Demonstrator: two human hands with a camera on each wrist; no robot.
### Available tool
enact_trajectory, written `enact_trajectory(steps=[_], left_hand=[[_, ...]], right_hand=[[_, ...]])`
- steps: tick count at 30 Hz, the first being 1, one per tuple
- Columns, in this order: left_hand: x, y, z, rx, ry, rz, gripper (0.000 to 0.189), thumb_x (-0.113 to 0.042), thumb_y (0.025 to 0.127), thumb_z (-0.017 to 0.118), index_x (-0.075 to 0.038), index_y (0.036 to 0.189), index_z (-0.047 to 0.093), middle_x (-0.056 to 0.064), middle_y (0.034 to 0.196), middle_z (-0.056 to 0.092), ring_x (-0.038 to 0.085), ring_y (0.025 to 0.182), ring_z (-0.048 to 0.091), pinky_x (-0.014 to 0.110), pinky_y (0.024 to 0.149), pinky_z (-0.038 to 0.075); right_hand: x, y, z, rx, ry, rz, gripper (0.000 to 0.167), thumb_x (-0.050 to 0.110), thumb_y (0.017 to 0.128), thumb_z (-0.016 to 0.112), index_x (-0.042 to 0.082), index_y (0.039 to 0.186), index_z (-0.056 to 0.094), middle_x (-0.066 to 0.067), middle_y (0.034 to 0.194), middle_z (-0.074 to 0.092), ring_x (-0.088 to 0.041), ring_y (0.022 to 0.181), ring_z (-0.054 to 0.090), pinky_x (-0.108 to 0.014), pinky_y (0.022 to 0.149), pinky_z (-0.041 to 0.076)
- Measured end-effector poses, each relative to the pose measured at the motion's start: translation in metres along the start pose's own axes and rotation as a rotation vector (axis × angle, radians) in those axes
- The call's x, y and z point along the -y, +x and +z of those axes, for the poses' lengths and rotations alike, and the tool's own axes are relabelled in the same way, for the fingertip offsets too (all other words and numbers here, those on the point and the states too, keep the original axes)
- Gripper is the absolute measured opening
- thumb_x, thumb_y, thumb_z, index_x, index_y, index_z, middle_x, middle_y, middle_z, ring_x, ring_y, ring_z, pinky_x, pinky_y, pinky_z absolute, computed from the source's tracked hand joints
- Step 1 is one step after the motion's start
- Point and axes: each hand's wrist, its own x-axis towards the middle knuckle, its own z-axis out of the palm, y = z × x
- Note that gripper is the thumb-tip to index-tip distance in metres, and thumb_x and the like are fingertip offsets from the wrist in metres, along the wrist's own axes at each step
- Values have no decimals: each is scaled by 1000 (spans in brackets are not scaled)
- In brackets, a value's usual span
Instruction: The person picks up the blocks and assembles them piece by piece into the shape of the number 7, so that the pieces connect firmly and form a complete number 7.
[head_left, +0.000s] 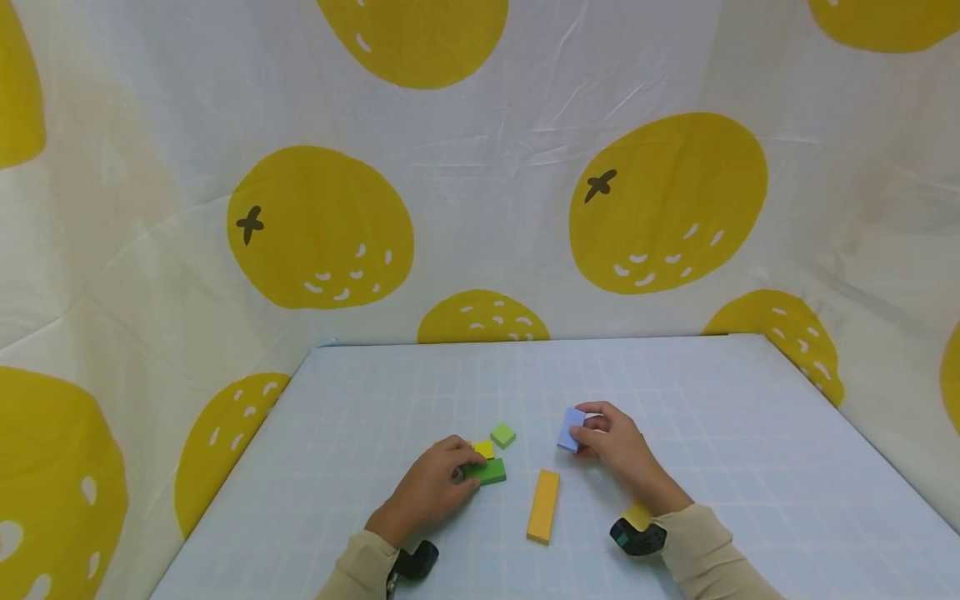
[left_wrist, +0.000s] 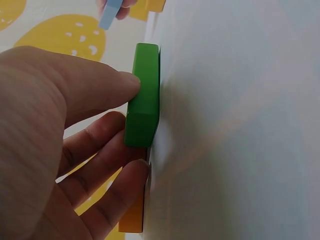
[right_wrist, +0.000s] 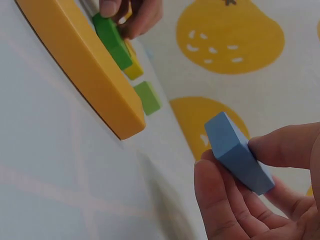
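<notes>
My left hand (head_left: 438, 479) pinches a green block (head_left: 487, 472) lying on the table, thumb on the near side and fingers behind it, as the left wrist view shows. Just behind that block sits a yellow block (head_left: 483, 449), partly hidden by it and the hand. Past the left fingertips, the left wrist view shows part of an orange block (left_wrist: 131, 220). Raised over the table, my right hand (head_left: 611, 437) holds a blue block (right_wrist: 237, 152) between thumb and fingers, tilted.
A small light green block (head_left: 503, 435) lies beyond the yellow one. Between the hands, a long orange block (head_left: 543, 507) lies lengthwise on the pale gridded table (head_left: 375, 392). A white curtain (head_left: 487, 208) with yellow fruit prints stands behind the table and along its sides.
</notes>
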Motion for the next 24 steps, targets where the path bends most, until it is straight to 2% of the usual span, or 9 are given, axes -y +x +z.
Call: enact_trajectory(steps=[24], left_hand=[[-4, -1, -1, 14, 56, -10, 26, -23, 88, 79, -20, 114, 75, -10, 108, 60, 7, 97, 54, 30, 85, 52]], right_hand=[[0, -3, 6, 27, -18, 5, 41, 7, 94, 66, 4, 134, 54, -16, 108, 57, -25, 86, 64, -37, 79, 59]])
